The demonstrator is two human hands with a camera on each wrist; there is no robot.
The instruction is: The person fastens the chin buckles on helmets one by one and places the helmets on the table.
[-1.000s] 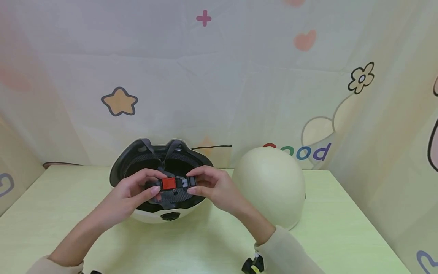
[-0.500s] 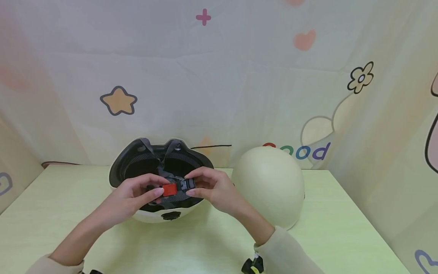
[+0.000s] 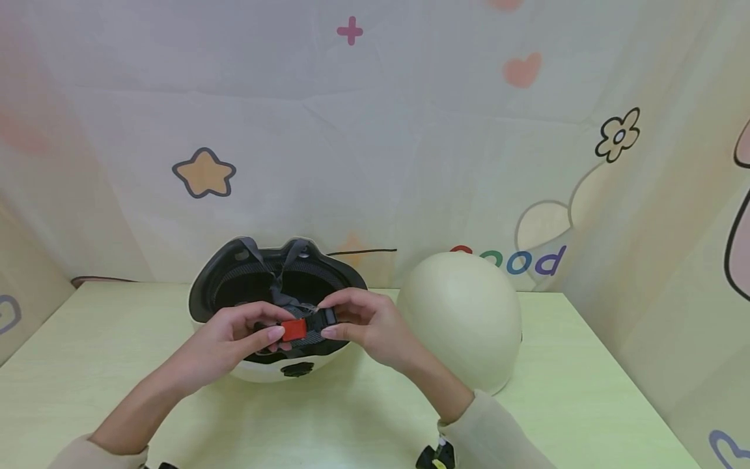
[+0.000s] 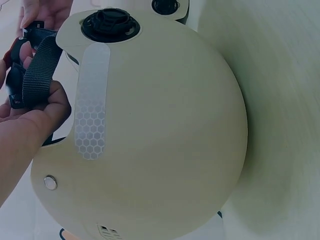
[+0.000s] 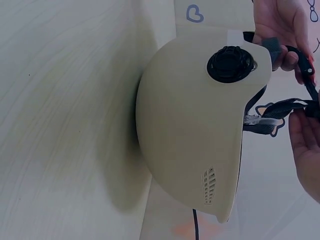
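Observation:
In the head view an upturned cream helmet (image 3: 249, 372) with a black lining lies on the table, its opening facing me. My left hand (image 3: 219, 342) pinches the red part of a chin-strap buckle (image 3: 294, 329) between thumb and fingers. Opposite it, my right hand (image 3: 375, 322) pinches the black part of the buckle (image 3: 319, 319). The two parts meet end to end in front of the lining; whether they are latched I cannot tell. A dark webbing strap (image 4: 41, 72) loops by my left hand in the left wrist view. Twisted strap (image 5: 280, 109) runs from the helmet in the right wrist view.
To the right stands a second cream helmet (image 3: 459, 319), dome up. Both helmets sit on a pale table (image 3: 305, 430), with a patterned curtain (image 3: 381, 130) behind. A thin dark cable (image 3: 369, 251) runs along the curtain's foot.
Both hands have shifted slightly down and right with the buckle. The red part has tilted and dropped a little, while the black part has turned. The helmets stay nearly still.

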